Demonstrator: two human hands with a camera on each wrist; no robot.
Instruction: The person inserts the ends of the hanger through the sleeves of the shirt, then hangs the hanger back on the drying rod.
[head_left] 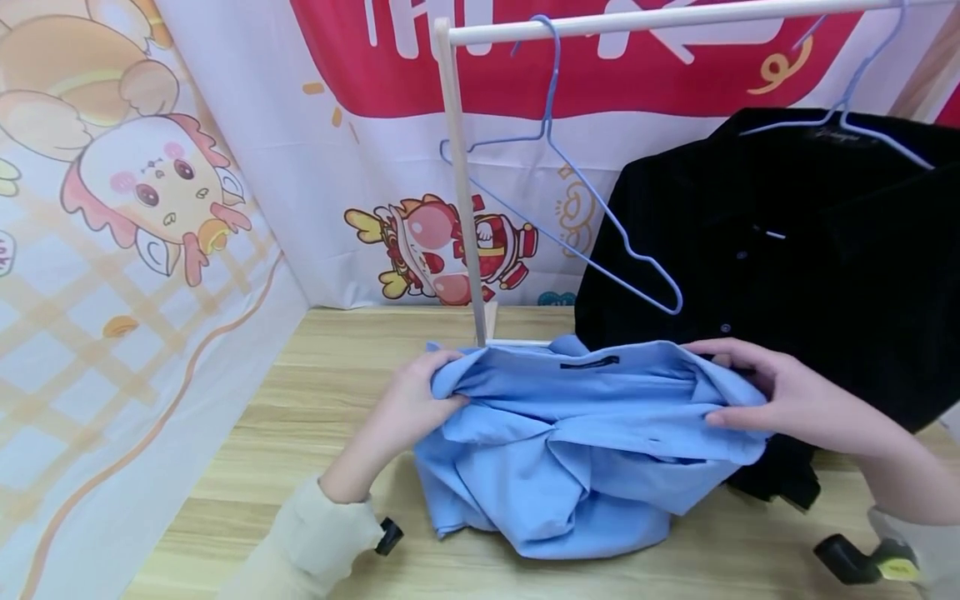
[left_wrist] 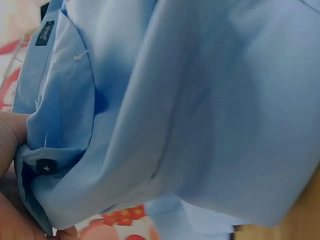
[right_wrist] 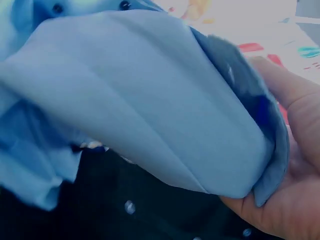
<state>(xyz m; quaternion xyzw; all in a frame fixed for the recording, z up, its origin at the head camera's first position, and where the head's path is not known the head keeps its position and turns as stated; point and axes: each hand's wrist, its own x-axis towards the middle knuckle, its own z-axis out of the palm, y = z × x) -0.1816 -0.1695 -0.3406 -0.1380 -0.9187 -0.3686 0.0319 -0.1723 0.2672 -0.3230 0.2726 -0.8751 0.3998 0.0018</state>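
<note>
A light blue shirt (head_left: 600,467) is held up by its collar over the wooden table, its lower part bunched in folds. My left hand (head_left: 420,392) pinches one end of the collar, thumb toward me and fingers behind the cloth. At the opposite end, my right hand (head_left: 780,400) grips the collar edge between thumb and fingers. A dark label (head_left: 590,363) shows inside the neck. Near the left hand, the left wrist view reveals a dark button (left_wrist: 46,167). In the right wrist view, folded cloth (right_wrist: 150,100) lies against the right palm.
Beyond the shirt, a bare blue hanger (head_left: 548,125) hangs from the white rack rail (head_left: 660,21). A black shirt (head_left: 675,225) hangs on another hanger (head_left: 846,108) at the right. The rack's post (head_left: 461,167) stands behind the left hand. Printed cloth (head_left: 300,183) lines the back and left.
</note>
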